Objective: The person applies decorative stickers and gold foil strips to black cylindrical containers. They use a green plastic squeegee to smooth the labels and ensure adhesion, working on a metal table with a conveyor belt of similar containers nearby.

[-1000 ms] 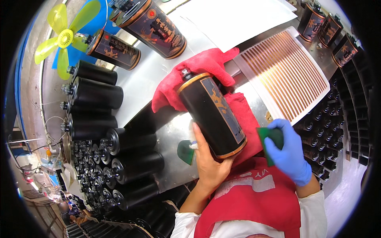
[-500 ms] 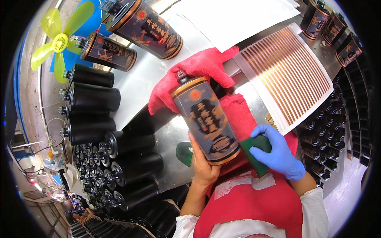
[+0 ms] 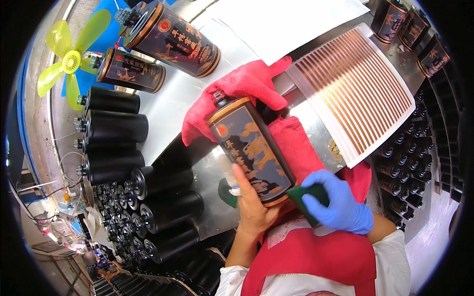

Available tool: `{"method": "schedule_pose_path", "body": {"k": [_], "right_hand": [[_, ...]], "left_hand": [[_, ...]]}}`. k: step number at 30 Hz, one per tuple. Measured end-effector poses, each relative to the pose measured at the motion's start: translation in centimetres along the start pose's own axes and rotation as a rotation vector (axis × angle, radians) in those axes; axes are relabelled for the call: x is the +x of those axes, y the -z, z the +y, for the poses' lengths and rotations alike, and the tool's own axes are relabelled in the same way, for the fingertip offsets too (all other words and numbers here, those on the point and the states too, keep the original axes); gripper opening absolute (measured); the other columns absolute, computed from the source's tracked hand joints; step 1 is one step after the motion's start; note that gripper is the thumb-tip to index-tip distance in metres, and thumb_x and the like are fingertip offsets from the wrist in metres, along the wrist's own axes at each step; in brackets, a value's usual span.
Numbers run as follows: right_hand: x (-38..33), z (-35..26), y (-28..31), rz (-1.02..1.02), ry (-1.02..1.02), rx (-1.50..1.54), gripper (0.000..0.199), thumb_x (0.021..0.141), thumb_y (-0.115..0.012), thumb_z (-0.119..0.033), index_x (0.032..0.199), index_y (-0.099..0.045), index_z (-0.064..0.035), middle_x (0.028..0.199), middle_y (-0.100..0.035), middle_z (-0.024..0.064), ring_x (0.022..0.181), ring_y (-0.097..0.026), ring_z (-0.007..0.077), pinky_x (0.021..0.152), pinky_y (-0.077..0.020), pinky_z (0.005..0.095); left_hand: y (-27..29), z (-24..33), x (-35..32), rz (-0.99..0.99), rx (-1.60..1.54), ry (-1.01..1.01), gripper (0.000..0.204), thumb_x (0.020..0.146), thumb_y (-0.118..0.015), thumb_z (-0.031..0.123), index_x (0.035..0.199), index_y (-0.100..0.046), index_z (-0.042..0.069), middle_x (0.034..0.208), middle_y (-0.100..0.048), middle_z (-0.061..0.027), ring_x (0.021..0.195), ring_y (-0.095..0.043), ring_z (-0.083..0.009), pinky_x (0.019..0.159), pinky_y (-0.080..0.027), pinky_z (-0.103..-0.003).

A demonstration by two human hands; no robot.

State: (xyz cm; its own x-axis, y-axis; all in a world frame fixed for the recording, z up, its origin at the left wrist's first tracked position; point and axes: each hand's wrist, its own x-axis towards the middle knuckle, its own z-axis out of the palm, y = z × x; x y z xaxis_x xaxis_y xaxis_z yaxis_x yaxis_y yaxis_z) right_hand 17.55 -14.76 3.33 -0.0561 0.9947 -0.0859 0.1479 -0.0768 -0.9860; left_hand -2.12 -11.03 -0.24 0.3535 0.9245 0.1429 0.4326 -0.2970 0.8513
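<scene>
A black bottle [image 3: 253, 153] with gold bands and orange-gold decoration leans in my left hand [image 3: 254, 212], its clear-topped neck up and away from me. My left fingers wrap round its lower left side, partly hidden behind it. My right hand [image 3: 335, 204], in a blue glove, pinches a dark green flat scraper [image 3: 308, 203]. The scraper's edge meets the bottle's lower right side near the base. Behind the bottle, a red cloth [image 3: 237, 81] is draped on the metal table [image 3: 210, 165]. Another dark green piece [image 3: 227, 193] lies left of my left hand.
A white sheet with gold strips [image 3: 355, 93] lies at the right. Decorated bottles [image 3: 173, 39] stand at far left, others [image 3: 434, 56] at far right. Plain black bottles [image 3: 116, 126] crowd the left; more [image 3: 405, 163] fill the right. A yellow-green fan [image 3: 71, 61] is at upper left.
The bottle has turned about its length, bringing more gold pattern to the front, and shifted slightly left. My right hand has moved left and a little down, bringing the scraper against the bottle.
</scene>
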Motion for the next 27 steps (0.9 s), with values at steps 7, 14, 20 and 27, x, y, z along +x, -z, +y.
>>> {"method": "schedule_pose_path", "body": {"k": [7, 14, 20, 27], "right_hand": [[0.9, 1.4, 1.4, 0.095, -0.105, -0.074, 0.024, 0.084, -0.061, -0.008, 0.107, -0.052, -0.0031, 0.093, -0.062, 0.0136, 0.085, -0.064, 0.0197, 0.076, -0.0505, 0.0313], [0.0, -1.3, -0.7, -0.027, 0.215, -0.13, 0.027, 0.081, -0.063, -0.007, 0.106, -0.055, -0.0044, 0.092, -0.063, 0.0126, 0.075, -0.067, 0.0252, 0.062, -0.0528, 0.0303], [0.3, 0.7, 0.2, 0.046, -0.072, 0.021, 0.025, 0.085, -0.062, -0.01, 0.107, -0.052, -0.0041, 0.095, -0.063, 0.0127, 0.084, -0.066, 0.0199, 0.075, -0.0512, 0.0301], [0.8, 2.1, 0.8, 0.048, -0.088, -0.011, 0.024, 0.086, -0.06, -0.009, 0.107, -0.052, -0.0033, 0.097, -0.062, 0.0136, 0.09, -0.064, 0.0209, 0.079, -0.0497, 0.0313]], "left_hand": [[1.8, -0.6, -0.2, -0.073, -0.148, 0.201, 0.118, 0.068, -0.075, -0.004, 0.146, 0.013, 0.002, 0.14, -0.035, -0.0204, 0.124, -0.043, -0.0322, 0.105, -0.033, -0.036], [0.9, 4.7, 1.8, -0.06, 0.829, -0.312, 0.091, 0.055, -0.067, 0.002, 0.141, -0.036, 0.001, 0.143, -0.03, -0.0311, 0.138, -0.021, -0.0458, 0.109, 0.003, -0.06], [0.6, 3.1, 1.4, 0.094, 0.65, -0.227, 0.086, 0.068, -0.079, 0.012, 0.137, -0.033, -0.011, 0.136, -0.041, -0.0298, 0.134, -0.032, -0.0434, 0.111, 0.004, -0.054], [0.4, -2.3, -1.4, 0.157, 0.038, -0.116, 0.099, 0.069, -0.076, 0.006, 0.142, -0.013, -0.012, 0.134, -0.045, -0.0259, 0.125, -0.046, -0.0338, 0.106, -0.029, -0.036]]}}
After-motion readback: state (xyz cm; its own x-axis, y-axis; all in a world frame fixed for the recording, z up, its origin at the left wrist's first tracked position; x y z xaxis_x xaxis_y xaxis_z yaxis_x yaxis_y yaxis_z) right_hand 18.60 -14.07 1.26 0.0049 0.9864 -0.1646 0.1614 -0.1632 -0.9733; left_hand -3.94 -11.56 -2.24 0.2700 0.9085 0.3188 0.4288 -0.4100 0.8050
